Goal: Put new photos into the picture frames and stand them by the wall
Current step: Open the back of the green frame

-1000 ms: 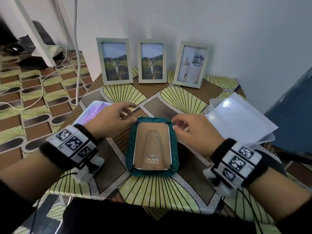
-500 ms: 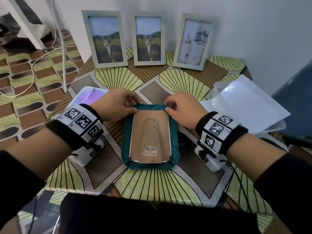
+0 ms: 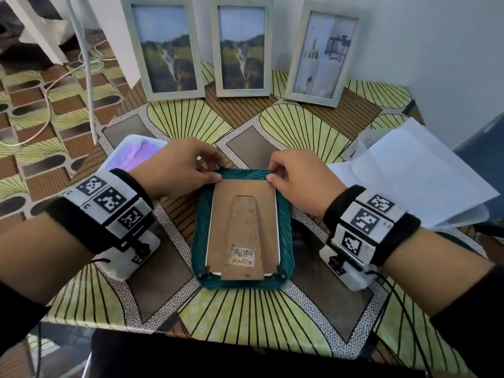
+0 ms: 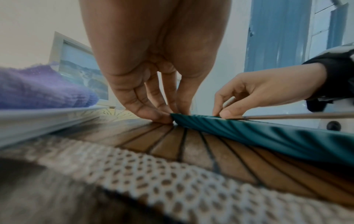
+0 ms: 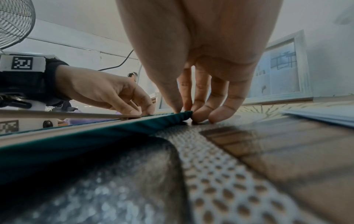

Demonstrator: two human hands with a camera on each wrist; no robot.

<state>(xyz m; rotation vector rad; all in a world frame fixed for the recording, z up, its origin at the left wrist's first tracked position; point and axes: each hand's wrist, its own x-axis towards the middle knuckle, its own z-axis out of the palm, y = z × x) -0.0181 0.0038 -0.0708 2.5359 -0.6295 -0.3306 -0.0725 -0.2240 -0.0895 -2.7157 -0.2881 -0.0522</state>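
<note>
Teal frame [image 3: 241, 236]: face down on patterned tablecloth [image 3: 245, 317], ribbed teal border, brown backing board [image 3: 242, 227] uppermost with folded-flat stand. Far top edge under both sets of fingertips; rest of frame stretching back between the two wrists.

Left hand [image 3: 174, 170]: fingers curled, thumb on top and fingers below pinching far left corner of teal frame; in left wrist view, tips meeting at the corner on the cloth.

Right hand [image 3: 300, 178]: fingers curled, thumb and fingers pinching far right corner of teal frame; in right wrist view, thumb tip on top edge, other fingertips down on the cloth just beside the corner.

Barcode sticker [image 3: 243, 255]: on the stand, at the end farthest from the fingertips; digits too small to read.

Wrist bands: black-and-white square coded markers, no readable text.

Three pale frames beyond the fingertips, upright against wall: left dog photo frame [image 3: 163, 50], middle dog photo frame [image 3: 242, 47], interior photo frame [image 3: 321, 55].

White sheets [image 3: 414, 175]: stacked, outward of right-hand fingers.

White tray with purple cloth [image 3: 133, 154]: outward of left-hand fingers, just beside them.
</note>
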